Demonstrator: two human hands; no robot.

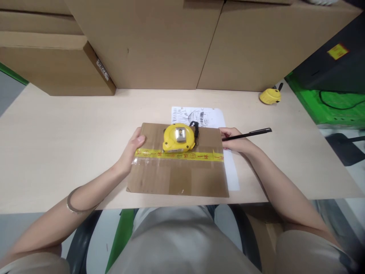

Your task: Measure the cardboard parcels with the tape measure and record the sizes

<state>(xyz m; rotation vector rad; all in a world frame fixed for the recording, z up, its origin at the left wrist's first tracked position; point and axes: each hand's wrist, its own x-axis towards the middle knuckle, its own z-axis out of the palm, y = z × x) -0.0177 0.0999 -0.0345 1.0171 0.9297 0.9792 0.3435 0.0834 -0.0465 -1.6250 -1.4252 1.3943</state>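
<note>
A flat cardboard box (182,177) with a strip of yellow printed tape lies before me, over part of a white sheet of paper (212,116) marked in black. On top of the box rests a yellow tape measure (173,139) with a metal clip and a black wrist strap. My left hand (134,144) grips the box's left edge, thumb on top. At the opposite edge, my right hand (234,141) holds the box and also a black pen (253,133), which points out to the right. The fingers under the box are hidden.
Large cardboard boxes (159,49) line the back of the pale table (57,152), with a smaller carton (68,72) at the left. A second yellow tape measure (270,96) sits at the back right. Beyond the right edge are a green crate (336,108) and a dark case (327,72).
</note>
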